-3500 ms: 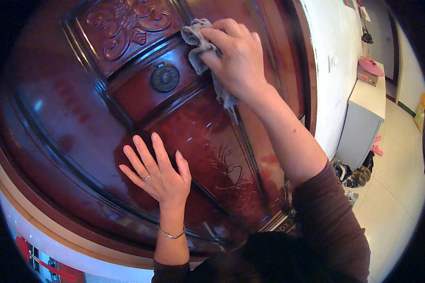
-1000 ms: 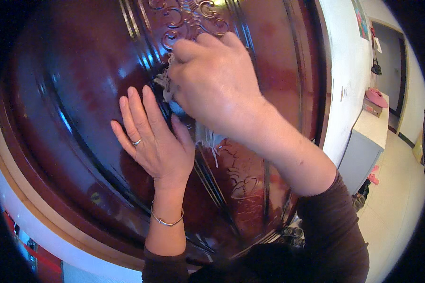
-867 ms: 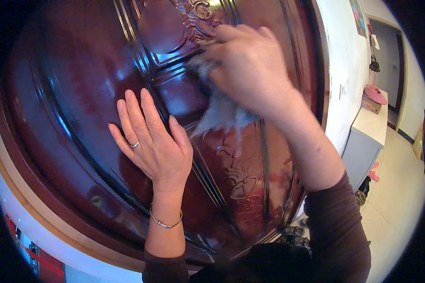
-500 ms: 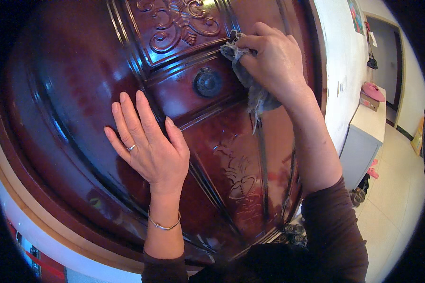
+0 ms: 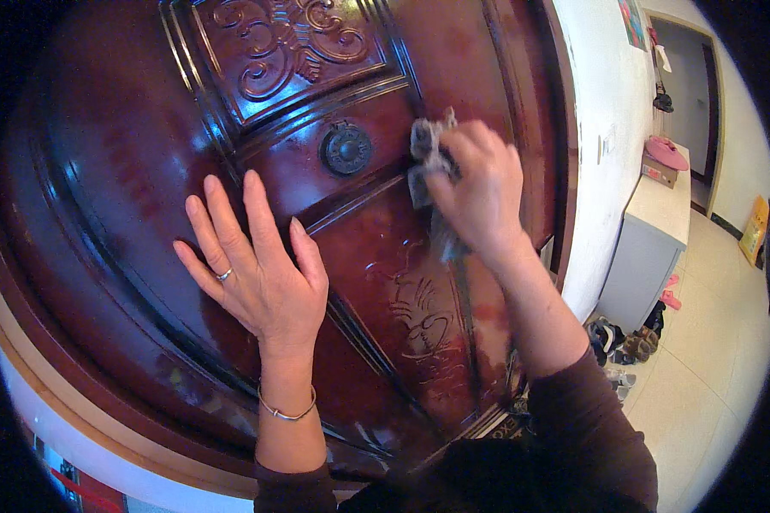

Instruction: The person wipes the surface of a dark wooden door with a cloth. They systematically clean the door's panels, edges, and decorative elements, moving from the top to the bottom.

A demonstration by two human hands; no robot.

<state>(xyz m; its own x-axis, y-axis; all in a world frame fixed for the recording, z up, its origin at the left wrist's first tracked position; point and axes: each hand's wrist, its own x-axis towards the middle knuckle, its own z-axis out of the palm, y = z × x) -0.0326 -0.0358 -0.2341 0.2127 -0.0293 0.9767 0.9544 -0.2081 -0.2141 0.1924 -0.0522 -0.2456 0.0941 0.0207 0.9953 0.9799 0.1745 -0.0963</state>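
Observation:
A glossy dark red door (image 5: 128, 171) with carved panels fills most of the view. My left hand (image 5: 269, 274) rests flat against it with the fingers spread, a ring on one finger and a bangle at the wrist. In my right hand (image 5: 483, 188) is a bunched grey cloth (image 5: 428, 158), pressed to the door to the right of the round dark peephole fitting (image 5: 346, 149). Part of the cloth hangs down below the fist, and the folds inside the fingers are hidden. An engraved design (image 5: 423, 321) shows on the panel beneath.
Right of the door runs a white wall (image 5: 603, 94). Against it stands a white cabinet (image 5: 646, 239), with a pink hat-like item (image 5: 666, 154) on a box on top. Several shoes (image 5: 637, 344) lie on the tiled floor (image 5: 701, 333) beside it. A doorway (image 5: 689, 103) opens farther back.
My right hand has moved the cloth down along the door's right side. The view has shifted slightly, so more shoes show by the cabinet. My left hand stays flat on the door.

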